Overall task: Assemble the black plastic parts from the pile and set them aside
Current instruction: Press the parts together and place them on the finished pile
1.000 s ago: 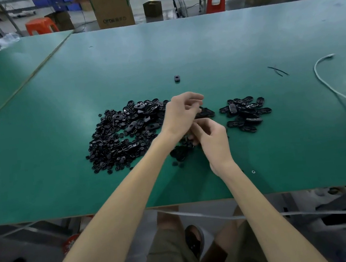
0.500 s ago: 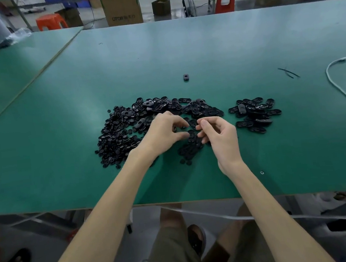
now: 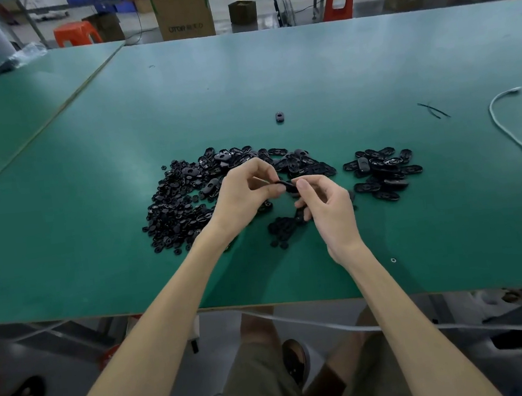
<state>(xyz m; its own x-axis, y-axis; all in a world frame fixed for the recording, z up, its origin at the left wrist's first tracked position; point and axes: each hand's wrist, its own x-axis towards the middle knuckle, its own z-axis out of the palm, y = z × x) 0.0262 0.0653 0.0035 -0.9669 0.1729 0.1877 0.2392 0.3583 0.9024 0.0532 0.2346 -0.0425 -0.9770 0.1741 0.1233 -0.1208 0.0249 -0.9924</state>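
Observation:
A big pile of loose black plastic parts (image 3: pixel 188 199) lies on the green table (image 3: pixel 304 72), with a smaller clump (image 3: pixel 284 227) near the front. A separate heap of black oval parts (image 3: pixel 383 172) sits to the right. Above the middle of the pile, my left hand (image 3: pixel 246 193) and my right hand (image 3: pixel 325 206) meet fingertip to fingertip, both pinching one black oval part (image 3: pixel 288 185). Another small black piece shows under my right hand's lower fingers.
A single black part (image 3: pixel 280 117) lies alone farther back. A white cable (image 3: pixel 520 142) curves along the right side, and thin black strips (image 3: pixel 433 109) lie beside it. Cardboard boxes (image 3: pixel 183 9) and red stools (image 3: pixel 339 0) stand beyond the far edge. The table's front edge (image 3: pixel 200 309) is close to my legs.
My left hand came back from reaching over the pile to meet my right hand. Both hands have risen slightly and now hold a black oval part between them.

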